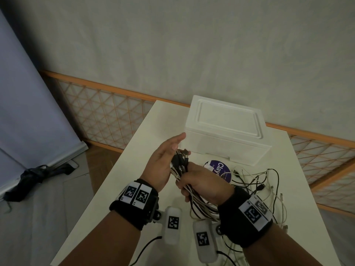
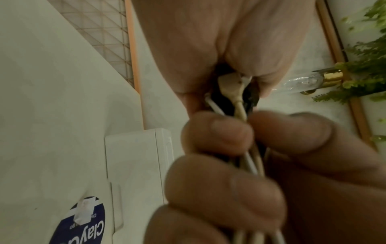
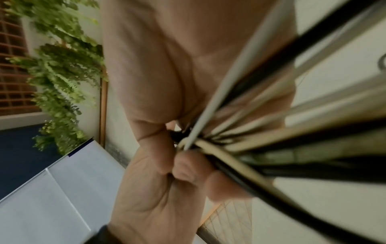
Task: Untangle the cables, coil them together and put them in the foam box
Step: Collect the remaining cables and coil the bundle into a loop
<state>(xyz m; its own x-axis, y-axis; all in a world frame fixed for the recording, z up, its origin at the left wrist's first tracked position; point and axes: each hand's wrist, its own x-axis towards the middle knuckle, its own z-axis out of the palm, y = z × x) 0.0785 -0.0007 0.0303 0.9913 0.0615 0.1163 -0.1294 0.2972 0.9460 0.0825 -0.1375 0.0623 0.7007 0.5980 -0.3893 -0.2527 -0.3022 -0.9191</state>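
- Bench (image 1: pixel 119 189), white, spreads under both our hands and carries everything else.
- Foam box (image 1: pixel 226 129), white with its lid on, stands on the bench just beyond our fingertips, apart from both hands.
- Cables (image 1: pixel 257 181), black and white, lie in a loose tangle on the bench to the outer side of our right hand; from there the strands run up into that hand's grip.
- Our right hand (image 1: pixel 201 184) is curled round a gathered bunch of these cables, thumb and fingers closed on the strands; the left wrist view shows the fingers (image 2: pixel 219 133) wrapped over white and cream leads.
- Our left hand (image 1: pixel 163 160) is held palm-up beside the right, fingers fairly straight and reaching toward the box; the plug ends (image 1: pixel 181 159) of the bunch lie against its palm and fingers. We cannot tell whether its thumb presses on them.
- A round purple label (image 1: pixel 219 169) reading "Clay" lies on the bench just beyond our right hand, between it and the box.
- Black wristbands with square printed markers (image 1: pixel 137 193) sit on both our wrists.
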